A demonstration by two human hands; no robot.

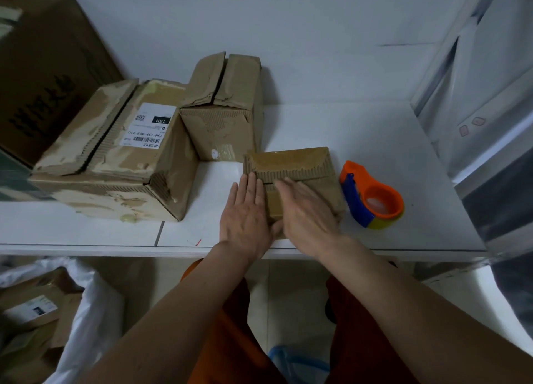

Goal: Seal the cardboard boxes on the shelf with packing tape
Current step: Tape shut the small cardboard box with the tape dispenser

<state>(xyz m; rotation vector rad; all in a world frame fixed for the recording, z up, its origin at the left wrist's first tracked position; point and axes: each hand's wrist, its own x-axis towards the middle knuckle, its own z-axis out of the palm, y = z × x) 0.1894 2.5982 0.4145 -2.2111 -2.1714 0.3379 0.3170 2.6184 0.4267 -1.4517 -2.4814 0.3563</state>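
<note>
Both flat hands, left hand (245,210) and right hand (305,210), press the small box (291,164) flaps closed at frame centre; next needs the tape dispenser (372,196) to its right.

Your light is soft and dim, bluish, with faint shadows beyond your right hand (305,213), itself motion-blurred. Wide-angle bending warps the edges far left and right of it.
</note>
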